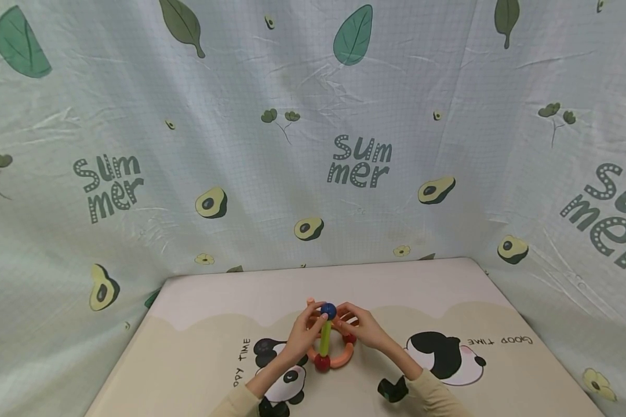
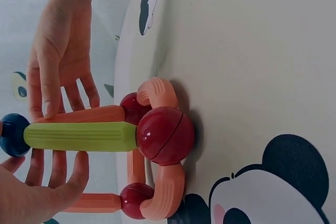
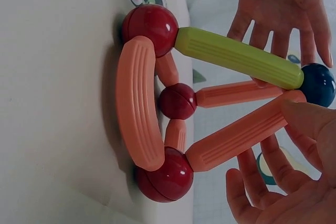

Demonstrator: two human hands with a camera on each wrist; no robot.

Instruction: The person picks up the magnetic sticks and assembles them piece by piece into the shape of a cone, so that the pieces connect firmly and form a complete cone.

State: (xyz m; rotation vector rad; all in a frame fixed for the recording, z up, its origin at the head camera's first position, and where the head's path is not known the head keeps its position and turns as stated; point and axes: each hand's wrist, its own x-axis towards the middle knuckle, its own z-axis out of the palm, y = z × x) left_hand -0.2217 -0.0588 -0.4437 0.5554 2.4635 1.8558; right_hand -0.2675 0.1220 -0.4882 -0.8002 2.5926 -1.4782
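Observation:
A ball-and-rod frame stands on the table. Its base is a ring of curved orange rods (image 3: 137, 103) joined by red balls (image 2: 165, 136). A yellow-green rod (image 1: 325, 339) and straight orange rods (image 3: 244, 132) slant up to a blue ball (image 1: 328, 311) at the top. My left hand (image 1: 304, 335) pinches the blue ball from the left with thumb and finger. On the other side, my right hand (image 1: 365, 327) pinches one straight orange rod just below that ball, its other fingers spread behind the frame.
The pale table mat (image 1: 188, 341) carries printed pandas (image 1: 287, 385) and lettering. Behind and beside it hangs a light curtain (image 1: 261, 174) with avocados and leaves.

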